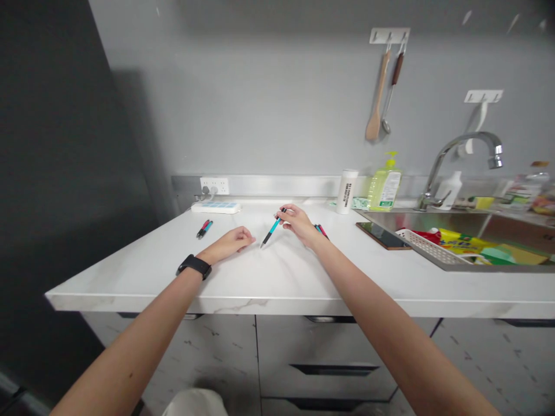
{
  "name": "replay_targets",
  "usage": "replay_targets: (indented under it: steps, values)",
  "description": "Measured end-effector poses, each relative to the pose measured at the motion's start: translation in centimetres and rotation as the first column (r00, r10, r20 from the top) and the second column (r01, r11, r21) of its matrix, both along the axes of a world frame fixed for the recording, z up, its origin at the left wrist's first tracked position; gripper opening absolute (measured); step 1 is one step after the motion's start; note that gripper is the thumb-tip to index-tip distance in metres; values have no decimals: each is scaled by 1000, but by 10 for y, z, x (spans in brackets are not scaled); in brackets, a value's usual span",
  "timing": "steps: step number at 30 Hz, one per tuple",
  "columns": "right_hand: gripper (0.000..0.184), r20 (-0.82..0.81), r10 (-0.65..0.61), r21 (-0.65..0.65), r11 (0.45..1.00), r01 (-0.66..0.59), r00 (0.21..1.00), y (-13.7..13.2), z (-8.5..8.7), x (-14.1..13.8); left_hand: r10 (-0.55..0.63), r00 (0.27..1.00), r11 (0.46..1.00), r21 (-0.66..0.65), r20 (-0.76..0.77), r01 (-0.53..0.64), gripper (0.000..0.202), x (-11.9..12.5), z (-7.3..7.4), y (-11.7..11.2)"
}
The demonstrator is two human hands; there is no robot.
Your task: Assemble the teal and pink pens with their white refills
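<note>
My right hand [296, 223] pinches a turquoise pen [272, 230] near its upper end, above the white counter [260, 277]. The pen is tilted, its black grip and tip pointing down and left toward the countertop. My left hand [232, 241], with a black watch on the wrist, rests on the counter just left of the pen tip, its fingers curled loosely together with nothing visible in them. Further left lies a small group of red, black and turquoise pens [205, 229]. More pens [321, 230] lie partly hidden behind my right wrist.
A power strip [215, 207] sits at the back left. To the right stand a white canister [347, 192] and a yellow-green soap bottle [385, 185]. A dark flat slab [383, 236] lies beside the sink [459, 267], which holds a white basket [427, 245] and colourful packages.
</note>
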State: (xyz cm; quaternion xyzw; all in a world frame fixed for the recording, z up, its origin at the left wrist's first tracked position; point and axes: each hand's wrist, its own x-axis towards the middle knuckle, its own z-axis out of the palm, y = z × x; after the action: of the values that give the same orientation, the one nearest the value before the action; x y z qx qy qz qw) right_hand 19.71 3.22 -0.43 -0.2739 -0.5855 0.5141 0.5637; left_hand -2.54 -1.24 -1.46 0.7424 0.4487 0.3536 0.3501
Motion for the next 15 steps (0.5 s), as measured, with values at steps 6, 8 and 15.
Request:
replay_targets:
  steps: [6, 8, 15]
  values:
    - [35, -52, 15, -38, 999, -17, 999, -1, 0, 1, 3, 993, 997, -83, 122, 7, 20, -3, -5, 16]
    - [33, -81, 25, -70, 997, -31, 996, -1, -2, 2, -1, 988, 988, -150, 154, 24, 20, -6, -7, 23]
    - [16, -128, 128, -208, 966, -153, 983, -3, -1, 3, -24, 989, 994, -102, 143, 39, 15, -9, -8, 19]
